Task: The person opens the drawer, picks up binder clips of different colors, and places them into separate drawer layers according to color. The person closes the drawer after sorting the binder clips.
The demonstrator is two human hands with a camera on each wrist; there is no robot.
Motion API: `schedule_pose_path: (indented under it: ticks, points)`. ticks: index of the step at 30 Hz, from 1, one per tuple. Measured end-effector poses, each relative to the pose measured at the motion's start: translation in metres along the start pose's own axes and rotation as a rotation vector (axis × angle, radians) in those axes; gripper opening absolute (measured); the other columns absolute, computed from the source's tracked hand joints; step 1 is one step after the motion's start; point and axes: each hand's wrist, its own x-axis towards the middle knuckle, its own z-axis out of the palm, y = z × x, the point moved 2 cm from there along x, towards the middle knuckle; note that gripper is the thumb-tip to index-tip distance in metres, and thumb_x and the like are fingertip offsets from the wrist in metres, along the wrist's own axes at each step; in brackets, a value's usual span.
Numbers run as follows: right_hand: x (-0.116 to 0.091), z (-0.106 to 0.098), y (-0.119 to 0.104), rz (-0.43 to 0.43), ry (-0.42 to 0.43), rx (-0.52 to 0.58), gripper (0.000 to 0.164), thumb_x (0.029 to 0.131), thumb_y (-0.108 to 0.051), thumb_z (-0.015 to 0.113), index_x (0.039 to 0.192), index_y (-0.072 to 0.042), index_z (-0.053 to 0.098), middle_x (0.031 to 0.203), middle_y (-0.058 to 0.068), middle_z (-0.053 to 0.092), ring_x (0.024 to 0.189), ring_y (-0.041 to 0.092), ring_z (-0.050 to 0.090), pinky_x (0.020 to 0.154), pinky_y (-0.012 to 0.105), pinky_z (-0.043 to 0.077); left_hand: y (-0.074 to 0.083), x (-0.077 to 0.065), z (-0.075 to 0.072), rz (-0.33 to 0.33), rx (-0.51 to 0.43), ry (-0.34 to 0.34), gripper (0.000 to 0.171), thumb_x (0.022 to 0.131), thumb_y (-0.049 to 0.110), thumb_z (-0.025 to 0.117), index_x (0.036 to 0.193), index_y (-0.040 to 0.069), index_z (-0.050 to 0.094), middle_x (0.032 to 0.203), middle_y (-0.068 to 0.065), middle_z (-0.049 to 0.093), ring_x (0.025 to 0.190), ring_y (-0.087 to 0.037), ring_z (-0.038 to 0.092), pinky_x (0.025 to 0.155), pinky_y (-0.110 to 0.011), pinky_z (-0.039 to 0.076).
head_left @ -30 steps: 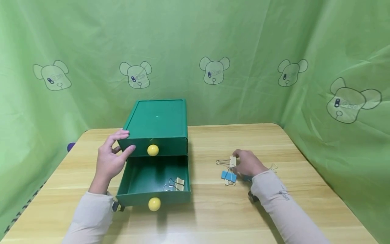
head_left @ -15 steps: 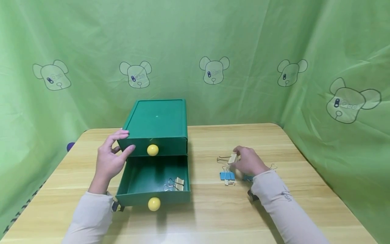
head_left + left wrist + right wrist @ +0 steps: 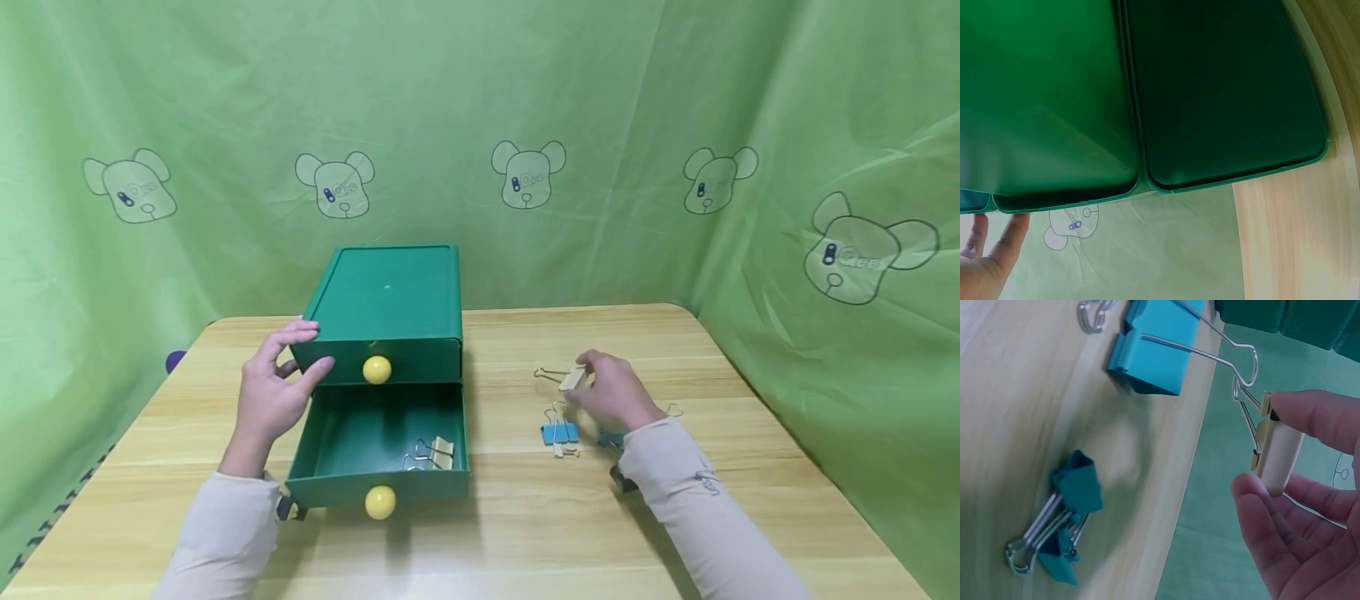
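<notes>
My right hand [image 3: 617, 393] pinches a cream binder clip [image 3: 573, 377] between thumb and fingers, its wire handles pointing left. In the right wrist view this clip [image 3: 1281, 453] overlaps the handle of a blue binder clip [image 3: 1157, 353]. On the table below the hand are that blue clip and a small cream clip [image 3: 558, 450]. Fingers of my left hand [image 3: 273, 387] rest at the left side of a green drawer box [image 3: 386, 292], with the thumb over its upper drawer front. The lower drawer [image 3: 352, 487] is pulled out; a cream clip [image 3: 442, 452] lies inside it.
Teal binder clips [image 3: 1079, 487] lie on the table near the right wrist, partly hidden by the sleeve in the head view. A wire handle [image 3: 673, 410] shows behind the forearm. Yellow knobs [image 3: 380, 502] stick out of both drawers. Green curtain [image 3: 600, 100] surrounds the table.
The right hand has moved slightly up and back, bringing its cream clip away from the blue clip and tilting it. The left hand and drawers have stayed still.
</notes>
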Motion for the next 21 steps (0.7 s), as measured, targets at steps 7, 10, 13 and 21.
schedule_pose_path:
  ticks: [7, 10, 13, 21]
  points:
    - [-0.001, -0.004, -0.004, -0.004, 0.026, 0.003, 0.062, 0.082, -0.022, 0.078, 0.132, 0.001, 0.049, 0.11, 0.016, 0.059, 0.091, 0.029, 0.059, 0.076, 0.041, 0.051, 0.0, 0.0, 0.0, -0.003, 0.008, -0.001, 0.032, 0.082, -0.006, 0.073, 0.112, -0.004, 0.061, 0.129, -0.011, 0.06, 0.131, -0.021, 0.045, 0.086, -0.016, 0.045]
    - [-0.002, -0.005, -0.007, -0.023, 0.04, -0.014, 0.062, 0.081, -0.023, 0.079, 0.131, 0.001, 0.05, 0.108, 0.016, 0.06, 0.091, 0.029, 0.059, 0.075, 0.041, 0.052, 0.0, 0.0, 0.0, -0.006, 0.009, 0.0, 0.032, 0.082, -0.006, 0.073, 0.112, -0.004, 0.061, 0.128, -0.011, 0.06, 0.131, -0.02, 0.045, 0.086, -0.016, 0.045]
    - [-0.004, -0.005, -0.012, -0.049, 0.052, -0.022, 0.063, 0.08, -0.024, 0.08, 0.13, 0.002, 0.051, 0.107, 0.016, 0.061, 0.089, 0.028, 0.06, 0.073, 0.04, 0.053, 0.0, -0.001, 0.0, -0.007, 0.015, 0.0, 0.032, 0.083, -0.005, 0.073, 0.113, -0.004, 0.061, 0.129, -0.01, 0.06, 0.131, -0.019, 0.045, 0.087, -0.019, 0.046]
    - [-0.006, -0.01, -0.024, -0.104, 0.089, -0.044, 0.061, 0.079, -0.024, 0.08, 0.126, 0.004, 0.053, 0.103, 0.016, 0.063, 0.085, 0.027, 0.061, 0.068, 0.037, 0.052, -0.001, 0.0, 0.0, -0.02, 0.033, -0.004, 0.032, 0.083, -0.004, 0.073, 0.113, -0.003, 0.061, 0.129, -0.009, 0.059, 0.131, -0.018, 0.045, 0.089, -0.027, 0.047]
